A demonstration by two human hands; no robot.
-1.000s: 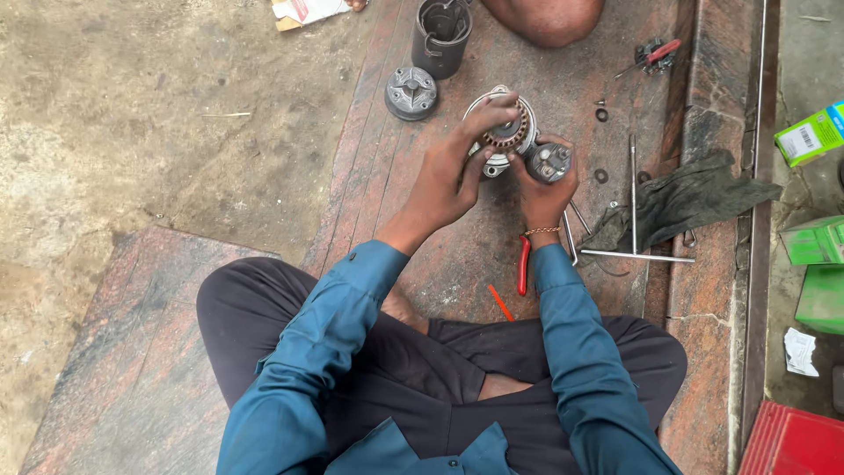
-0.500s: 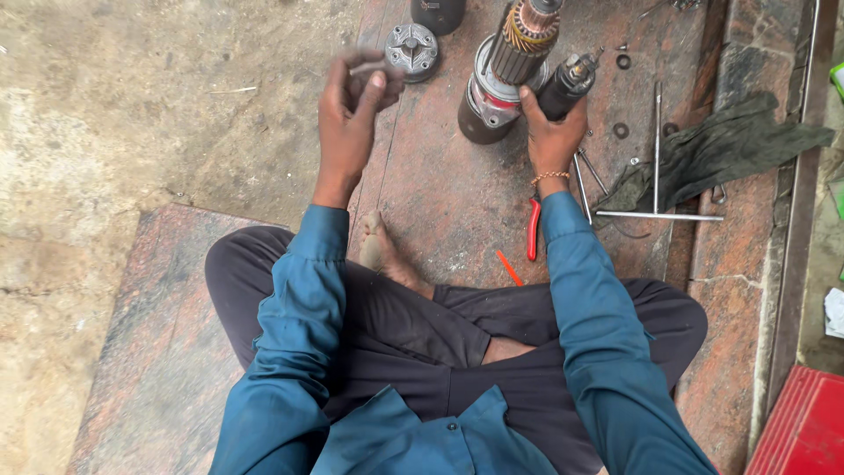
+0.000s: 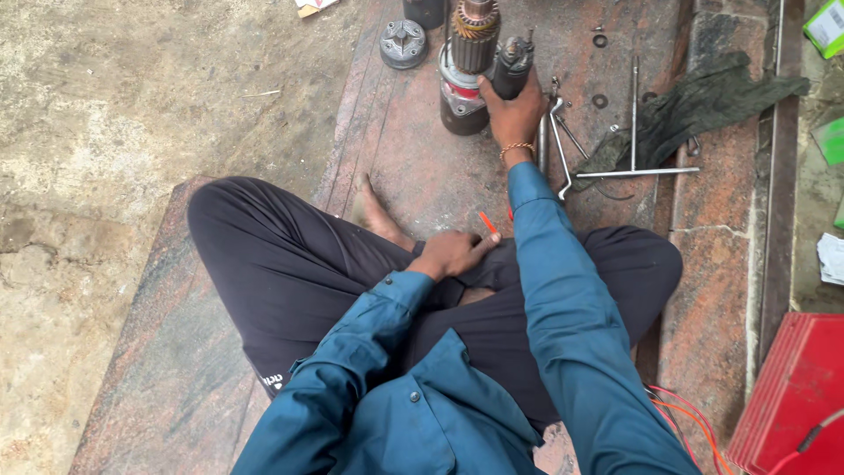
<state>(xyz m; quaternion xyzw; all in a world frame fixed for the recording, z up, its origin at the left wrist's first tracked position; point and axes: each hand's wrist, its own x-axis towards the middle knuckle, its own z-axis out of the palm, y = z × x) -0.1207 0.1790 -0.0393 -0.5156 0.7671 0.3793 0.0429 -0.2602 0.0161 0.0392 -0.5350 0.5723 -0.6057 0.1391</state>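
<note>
Guy's sitting cross-legged on the stone slab (image 3: 422,189), looking down from the head cam. His right hand (image 3: 512,110) is gripping a dark cylinder (image 3: 512,60) at the far end, fingers wrapped around it, just beside the upright motor armature (image 3: 466,66). His left hand (image 3: 453,253) is resting on his lap, fingers loosely curled, touching an orange-tipped tool (image 3: 487,222). A green rag (image 3: 694,110) is lying off right.

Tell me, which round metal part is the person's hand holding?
The dark cylinder in the right hand. The coil-topped motor part stands beside it; the grey round cap lies apart.
</note>
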